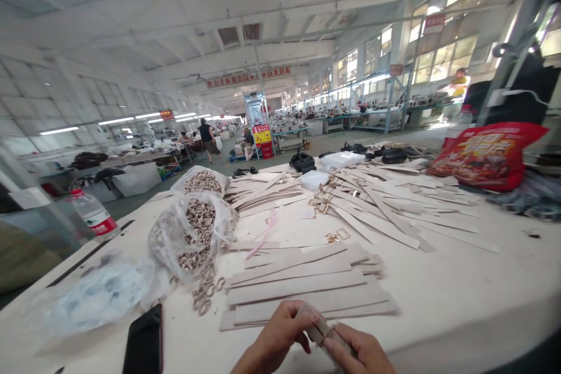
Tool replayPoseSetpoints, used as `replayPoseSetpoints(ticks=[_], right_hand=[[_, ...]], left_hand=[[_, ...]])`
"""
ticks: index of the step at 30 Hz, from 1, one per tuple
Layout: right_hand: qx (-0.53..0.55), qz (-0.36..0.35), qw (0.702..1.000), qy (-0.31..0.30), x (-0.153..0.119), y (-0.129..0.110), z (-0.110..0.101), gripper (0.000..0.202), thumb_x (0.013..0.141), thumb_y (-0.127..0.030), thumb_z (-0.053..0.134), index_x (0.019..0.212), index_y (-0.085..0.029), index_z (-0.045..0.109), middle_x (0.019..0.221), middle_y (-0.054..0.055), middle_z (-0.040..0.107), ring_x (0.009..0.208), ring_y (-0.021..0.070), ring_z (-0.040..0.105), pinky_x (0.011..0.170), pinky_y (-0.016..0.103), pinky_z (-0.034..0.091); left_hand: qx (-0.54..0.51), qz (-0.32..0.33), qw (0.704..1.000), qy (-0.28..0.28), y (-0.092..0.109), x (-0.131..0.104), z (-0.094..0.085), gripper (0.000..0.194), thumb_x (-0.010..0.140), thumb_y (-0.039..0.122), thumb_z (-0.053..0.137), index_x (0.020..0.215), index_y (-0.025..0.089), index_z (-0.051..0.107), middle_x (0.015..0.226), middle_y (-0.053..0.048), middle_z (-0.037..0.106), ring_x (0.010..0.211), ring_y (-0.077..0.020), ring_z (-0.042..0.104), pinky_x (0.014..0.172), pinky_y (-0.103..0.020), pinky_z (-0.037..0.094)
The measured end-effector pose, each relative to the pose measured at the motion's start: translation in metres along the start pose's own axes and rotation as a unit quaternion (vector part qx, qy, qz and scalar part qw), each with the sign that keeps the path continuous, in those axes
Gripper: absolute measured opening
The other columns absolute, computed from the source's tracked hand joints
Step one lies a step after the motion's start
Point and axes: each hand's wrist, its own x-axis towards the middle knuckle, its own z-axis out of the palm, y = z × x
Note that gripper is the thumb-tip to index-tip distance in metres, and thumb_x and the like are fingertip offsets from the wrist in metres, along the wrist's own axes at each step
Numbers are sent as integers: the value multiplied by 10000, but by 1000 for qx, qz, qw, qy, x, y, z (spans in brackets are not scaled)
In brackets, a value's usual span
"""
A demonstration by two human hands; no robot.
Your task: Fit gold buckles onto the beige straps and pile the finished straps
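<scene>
My left hand [284, 327] and right hand [362, 350] pinch a strap [316, 334] between them, near the front of the pile [302, 289]. Two clear bags [161, 239] bulge with loops [199, 222] — too many to count. I see one bottle [94, 214], one phone [144, 342], one red bag [486, 158] — contents hidden.

The left hand [283, 330] and right hand [363, 352] are bare, the left wrist [253, 359] uncovered too.

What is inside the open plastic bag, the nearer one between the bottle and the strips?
Many small beige loops show through the mouth of the clear bag; more lie loose in front of it. Whatever sits below the top loops is covered and cannot be seen.
</scene>
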Motion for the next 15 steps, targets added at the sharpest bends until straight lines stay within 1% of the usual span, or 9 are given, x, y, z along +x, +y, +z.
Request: replayPoseSetpoints(ticks=[2,4,8,12,13,15], right_hand=[[-20,8,1000,-12,-3,3,-5,432,832,-543,426,752,-173,634,676,18,582,663,170,505,612,243,366],[-31,18,999,-12,-5,5,-7,429,831,-538,430,730,-169,624,670,20,582,663,172,508,610,244,360],[-28,27,999,-14,-9,4,-1,410,817,-537,462,722,-173,623,654,12,575,648,161,499,594,237,347],[-30,64,997,28,-7,7,5,452,788,-574,490,607,-170,586,599,3,533,614,148,467,575,238,330],[-28,65,997,32,-7,9,6,455,784,-569,496,582,-169,571,592,2,523,611,146,463,575,239,327],[-16,54,998,29,-7,15,4,436,771,-542,516,551,-168,556,577,-1,506,610,147,464,574,240,324]], left_hand=[[-14,-1,999,-28,-2,-5,1,392,741,456,604,839,91,707,717,-74,622,601,-122,529,458,-188,396],[-9,-9,999,-39,-2,-10,2,391,729,448,619,852,90,714,738,-82,629,635,-131,541,463,-184,397],[7,-29,999,-21,-8,-13,7,320,681,387,670,789,90,723,673,-63,626,594,-119,533,462,-179,374],[12,-57,998,-14,-16,-9,11,248,599,316,719,718,98,722,630,-41,615,556,-114,529,471,-189,376],[10,-65,998,-18,-18,-8,11,253,595,325,722,711,100,721,631,-39,612,552,-113,528,471,-192,380],[0,-77,996,-39,-18,-8,9,306,634,394,700,730,104,723,652,-43,612,551,-111,528,476,-197,386]])
